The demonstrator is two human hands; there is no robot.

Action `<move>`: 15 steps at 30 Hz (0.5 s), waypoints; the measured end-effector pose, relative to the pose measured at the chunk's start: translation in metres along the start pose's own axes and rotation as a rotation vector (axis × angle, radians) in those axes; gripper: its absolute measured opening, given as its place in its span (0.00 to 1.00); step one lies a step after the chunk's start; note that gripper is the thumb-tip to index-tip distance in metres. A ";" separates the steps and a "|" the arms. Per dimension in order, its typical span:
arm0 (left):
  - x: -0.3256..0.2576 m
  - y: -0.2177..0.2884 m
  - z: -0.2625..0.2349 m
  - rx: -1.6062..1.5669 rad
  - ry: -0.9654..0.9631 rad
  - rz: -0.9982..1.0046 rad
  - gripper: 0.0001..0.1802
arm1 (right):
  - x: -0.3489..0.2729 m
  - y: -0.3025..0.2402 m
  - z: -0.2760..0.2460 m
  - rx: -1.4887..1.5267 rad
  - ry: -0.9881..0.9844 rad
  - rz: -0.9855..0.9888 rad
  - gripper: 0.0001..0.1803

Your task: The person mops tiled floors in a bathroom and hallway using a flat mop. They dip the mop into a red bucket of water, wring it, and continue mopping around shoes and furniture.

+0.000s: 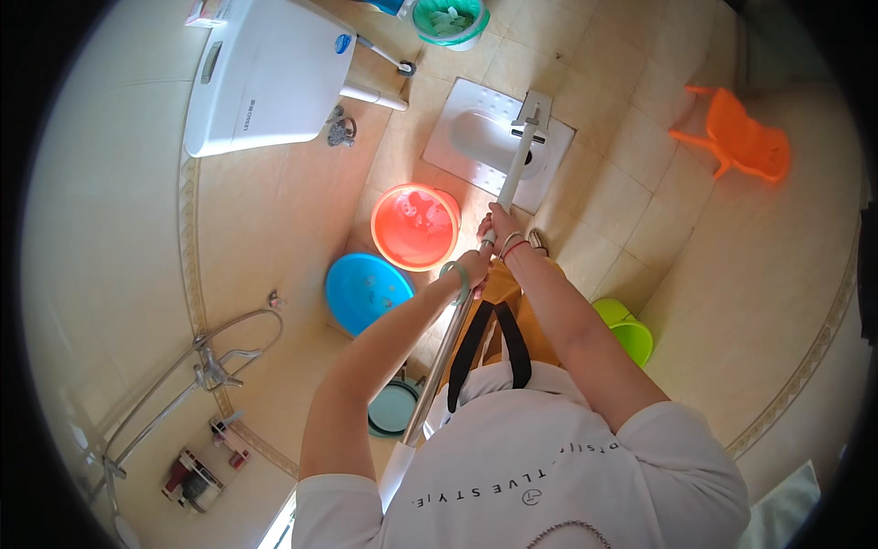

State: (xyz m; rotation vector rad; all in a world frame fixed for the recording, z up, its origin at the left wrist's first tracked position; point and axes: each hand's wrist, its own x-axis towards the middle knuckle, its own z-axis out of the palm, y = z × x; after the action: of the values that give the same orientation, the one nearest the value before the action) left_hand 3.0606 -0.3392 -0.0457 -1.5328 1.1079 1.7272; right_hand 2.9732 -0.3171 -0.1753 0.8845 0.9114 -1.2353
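Note:
Both my hands are wrapped round the long pole of a mop (450, 339), silver along its lower part and white toward the head. My left hand (474, 269) grips the silver part, a pale green bangle at its wrist. Just farther up the pole, my right hand (498, 226) is closed round it, with bracelets on that wrist. The white mop head (540, 112) is over the far right side of a white squat toilet (457, 137) set in the tiled floor. What lies under the mop head is hidden.
Left of the pole stand a red basin (416, 265) and a blue basin (340, 306). A round teal basin (391, 408) sits nearer me, a lime-green bucket (631, 334) at right. An orange chair (745, 137) and a lined bin (468, 42) are farther off. A white cistern (265, 82) hangs on the left wall.

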 end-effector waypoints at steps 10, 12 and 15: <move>0.001 -0.006 -0.015 0.006 -0.064 -0.066 0.28 | -0.006 0.012 0.007 0.055 -0.007 -0.003 0.13; 0.002 -0.006 -0.021 -0.006 -0.087 -0.050 0.28 | -0.009 0.012 0.009 0.133 -0.057 0.053 0.14; -0.032 0.002 -0.030 -0.329 -0.247 -0.087 0.28 | -0.016 0.010 0.006 0.204 -0.075 0.097 0.14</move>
State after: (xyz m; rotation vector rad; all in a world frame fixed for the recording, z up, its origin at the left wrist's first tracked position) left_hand 3.0793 -0.3626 -0.0143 -1.4751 0.6485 2.0468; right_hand 2.9819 -0.3153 -0.1576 1.0244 0.6831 -1.2836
